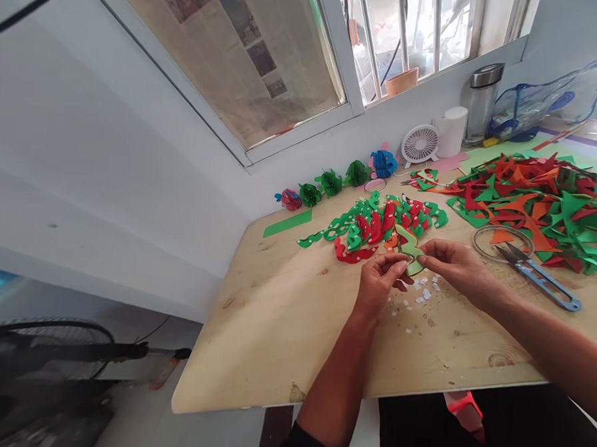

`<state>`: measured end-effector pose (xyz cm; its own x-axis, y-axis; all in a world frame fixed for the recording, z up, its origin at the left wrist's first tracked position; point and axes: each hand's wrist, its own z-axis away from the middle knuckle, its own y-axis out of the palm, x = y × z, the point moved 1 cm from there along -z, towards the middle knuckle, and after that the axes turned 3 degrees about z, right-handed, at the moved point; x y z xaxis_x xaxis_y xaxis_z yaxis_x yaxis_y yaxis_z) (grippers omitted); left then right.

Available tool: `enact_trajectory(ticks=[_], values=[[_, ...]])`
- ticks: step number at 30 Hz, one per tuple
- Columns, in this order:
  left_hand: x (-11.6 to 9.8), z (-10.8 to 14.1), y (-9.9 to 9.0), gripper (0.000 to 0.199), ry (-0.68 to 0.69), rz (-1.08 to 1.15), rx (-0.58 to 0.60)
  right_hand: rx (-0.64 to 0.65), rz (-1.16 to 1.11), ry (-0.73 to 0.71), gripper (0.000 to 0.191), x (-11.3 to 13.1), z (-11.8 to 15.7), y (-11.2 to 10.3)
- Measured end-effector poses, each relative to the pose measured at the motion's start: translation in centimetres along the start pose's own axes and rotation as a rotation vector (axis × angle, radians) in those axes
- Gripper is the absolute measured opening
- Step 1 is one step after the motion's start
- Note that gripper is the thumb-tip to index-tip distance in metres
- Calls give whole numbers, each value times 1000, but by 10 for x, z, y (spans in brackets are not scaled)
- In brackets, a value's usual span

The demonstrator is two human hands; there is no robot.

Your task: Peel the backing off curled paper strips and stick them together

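Observation:
A light green paper cutout (410,246) is held between my two hands above the table. My left hand (378,278) pinches its lower left edge, fingers closed. From the right, my right hand (449,261) grips its edge between thumb and forefinger. Just behind lies a heap of red and green cutouts (376,224) bearing small white squares. Small white paper bits (426,294) are scattered on the wood below my hands.
Blue thread snips (550,283) and a metal ring (482,243) lie right on the wooden table (253,328). Behind them is a pile of paper scraps (540,203). Along the wall stand paper figures (329,183), a small fan (420,144) and a glass bottle (479,106).

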<state>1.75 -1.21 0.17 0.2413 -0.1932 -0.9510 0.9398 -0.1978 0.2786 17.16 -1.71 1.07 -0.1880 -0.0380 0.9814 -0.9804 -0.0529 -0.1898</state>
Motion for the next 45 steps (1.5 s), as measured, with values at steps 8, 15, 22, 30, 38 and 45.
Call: enact_trajectory(ticks=[8, 15, 22, 30, 38, 45], values=[[2, 1, 2, 25, 16, 15, 52, -19, -53, 14, 31, 0, 2, -1], [1, -1, 2, 24, 110, -5, -41, -69, -59, -7, 31, 4, 2, -1], [1, 1, 2, 19, 245, -87, -140, -143, 87, -141, 20, 4, 5, 1], [6, 1, 1, 14, 309, -209, -126, 70, 241, -111, 19, -8, 3, 7], [7, 1, 2, 12, 257, -176, -138, 52, 278, -113, 18, -8, 3, 6], [6, 0, 3, 15, 208, -89, -158, 50, 299, -135, 15, -8, 2, 6]])
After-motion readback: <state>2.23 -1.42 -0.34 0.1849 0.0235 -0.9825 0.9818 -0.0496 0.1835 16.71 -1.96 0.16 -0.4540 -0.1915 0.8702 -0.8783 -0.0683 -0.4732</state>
